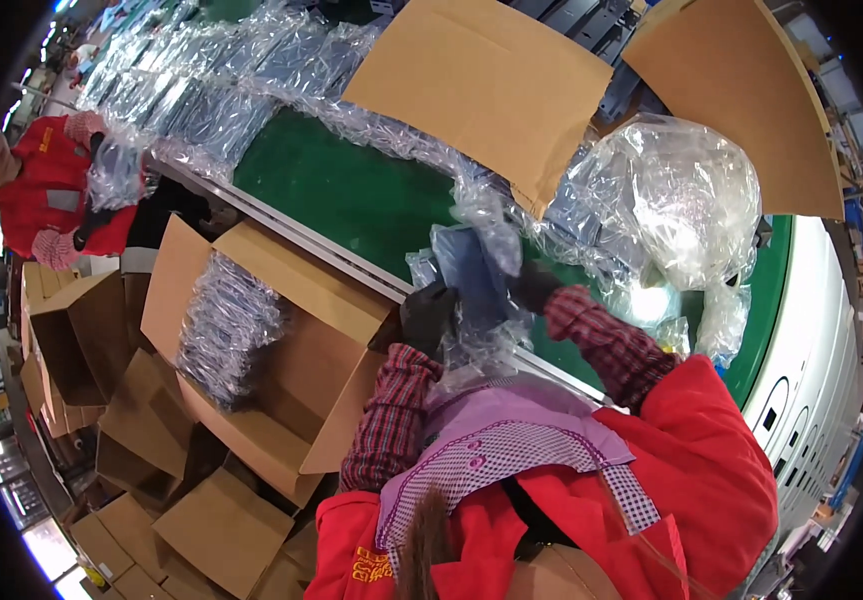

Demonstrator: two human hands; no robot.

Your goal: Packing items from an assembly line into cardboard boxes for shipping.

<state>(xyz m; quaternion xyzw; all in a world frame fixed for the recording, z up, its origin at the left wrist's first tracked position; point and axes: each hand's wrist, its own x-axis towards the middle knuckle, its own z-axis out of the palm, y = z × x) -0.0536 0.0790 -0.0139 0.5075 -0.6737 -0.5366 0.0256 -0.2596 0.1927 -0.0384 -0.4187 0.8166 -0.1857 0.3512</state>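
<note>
Between my two dark-gloved hands is a blue-grey flat part in a clear plastic bag (476, 275), held upright at the near edge of the green conveyor. My left hand (428, 318) is closed on the bag's left side. My right hand (533, 287) is at its right side, smeared by motion, so its fingers cannot be made out. Loose clear film hangs below the part, close to my apron. To the left stands an open cardboard box (336, 375), with a row of plastic-wrapped parts (231, 330) packed along its left side.
Bagged parts (191, 95) cover the far left of the green conveyor (341, 190). An open carton (486, 85) and a large heap of clear plastic bags (686, 195) stand ahead and right. Empty cartons (221, 525) crowd the lower left. A co-worker in red (56, 185) handles a bagged part.
</note>
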